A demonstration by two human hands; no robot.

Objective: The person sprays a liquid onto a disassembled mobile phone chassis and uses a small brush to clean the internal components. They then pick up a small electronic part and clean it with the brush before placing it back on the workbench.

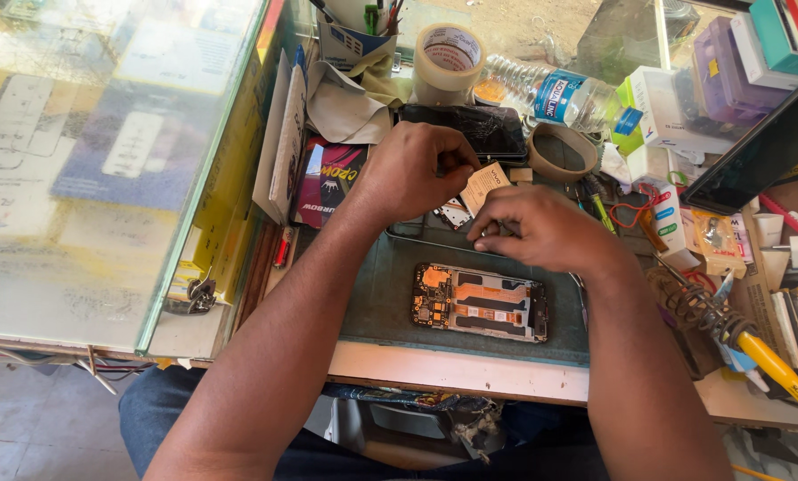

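Tabletop (470, 370): cluttered work surface with a pale front edge, carrying a dark green mat in front of the person.
Glass case (105, 160): large showcase to the left, its pane reflecting light.
Opened phone (479, 303): lies flat on the mat, back cover off, showing orange and copper boards and black parts; near the hands, untouched.
Cracked phone (470, 126): dark screen, lying behind the hands.
Tape roll (449, 61): beige, upright at the back beside a clear water bottle (550, 93).
Soldering iron (755, 343): yellow handle, coiled stand, far right.
Left hand (412, 169): fingers pressed together, pinching the edge of the tan piece.
Right hand (541, 227): fingers curled down, tips together on the mat; what they grip cannot be told.
Tan piece (485, 185): small, thin, beige rectangular sheet, tilted, held above the mat between both hands.
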